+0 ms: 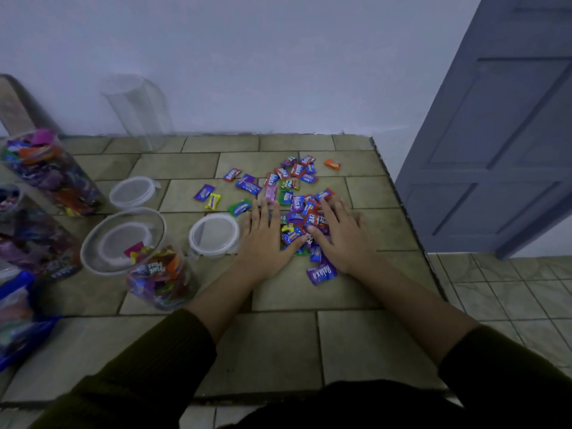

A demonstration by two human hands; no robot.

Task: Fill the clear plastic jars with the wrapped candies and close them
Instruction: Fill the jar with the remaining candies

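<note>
A loose pile of wrapped candies (297,193) lies on the tiled surface. My left hand (266,239) and my right hand (340,236) rest flat on the pile's near part, fingers spread, thumbs almost touching over candies between them. A partly filled, open clear jar (136,252) leans toward me at the left. A full jar (49,171) stands further left, and an empty clear jar (139,109) stands by the wall. Two white lids (213,235) (134,191) lie loose on the tiles.
Another filled jar (34,236) and a blue candy bag (18,320) sit at the far left edge. The tiled platform (278,351) ends at the right, dropping to a tiled floor (501,292) beside a grey-blue door (501,128).
</note>
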